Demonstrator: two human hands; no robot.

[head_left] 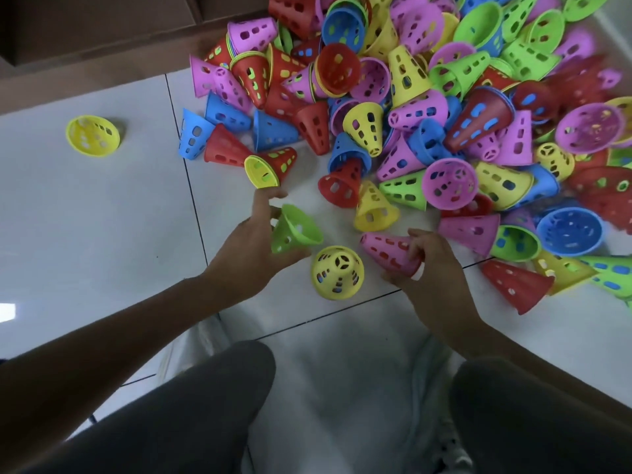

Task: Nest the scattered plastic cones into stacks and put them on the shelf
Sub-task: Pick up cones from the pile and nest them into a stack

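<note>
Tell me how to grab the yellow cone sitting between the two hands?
The yellow cone stands upright on its wide rim, narrow top facing up, with bare floor around it. Probably best to come straight down from above and pinch the narrow top with your fingers; the holes there give grip, and the wide mouth stays free for nesting.

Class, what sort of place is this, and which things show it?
Probably an indoor room, work done on the floor: glossy white floor tiles, a brown wooden cabinet base, and a heap of plastic cones beside the person's knees.
</note>
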